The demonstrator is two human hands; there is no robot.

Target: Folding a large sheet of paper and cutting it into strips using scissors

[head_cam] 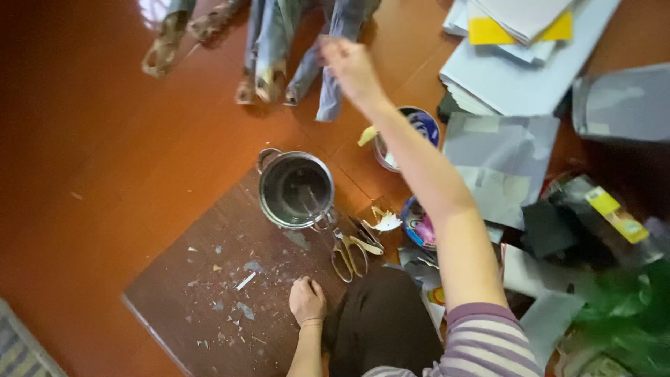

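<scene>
Nearest the lens: striped purple-and-white sleeve (pixel 488 342) of the right arm, stretched far forward. Right hand (pixel 352 66) blurred, fingers curled around the top of a long bluish-grey paper-wrapped stick (pixel 331 87), one of several lying in a row on the orange-brown floor (pixel 105 139). Left hand (pixel 307 300) closed in a loose fist, knuckles resting on the dark brown board (pixel 209 279) strewn with small paper scraps, holding nothing visible. Just beyond, round steel pot (pixel 296 188); beside it yellow-handled scissors (pixel 349 255). Pale grey paper sheets (pixel 516 84) off right.
</scene>
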